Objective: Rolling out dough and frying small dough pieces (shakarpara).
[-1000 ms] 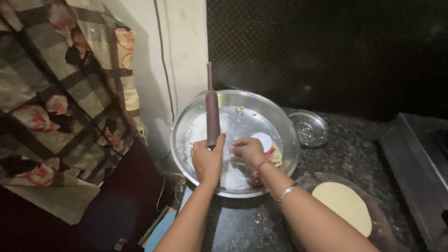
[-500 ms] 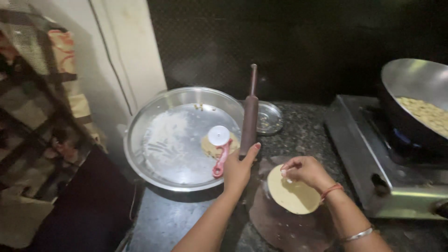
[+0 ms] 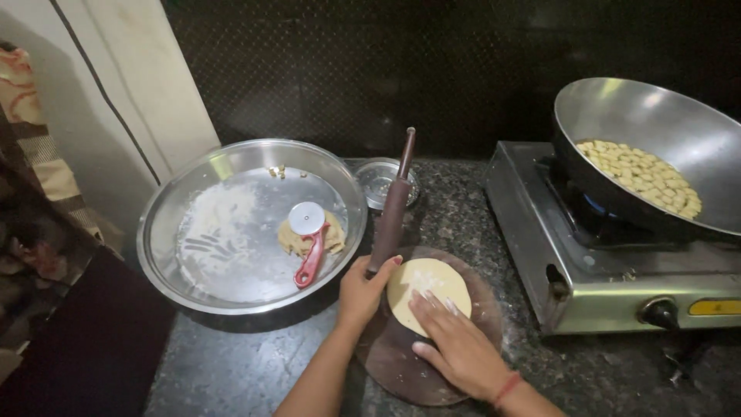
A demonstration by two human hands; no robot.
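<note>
Since half a second ago, both hands have settled lower over the round board (image 3: pixel 401 363) near the desk's front edge. Right hand (image 3: pixel 457 346) lies flat and unclenched on the dough disc (image 3: pixel 428 292), which rests on that board. Left hand (image 3: pixel 363 289) is grasping the dark rolling pin (image 3: pixel 392 212), tilted up toward the small steel bowl (image 3: pixel 378 181). At the left, a wide steel plate (image 3: pixel 231 174) carries a red-handled cutter wheel (image 3: pixel 309 241).
</note>
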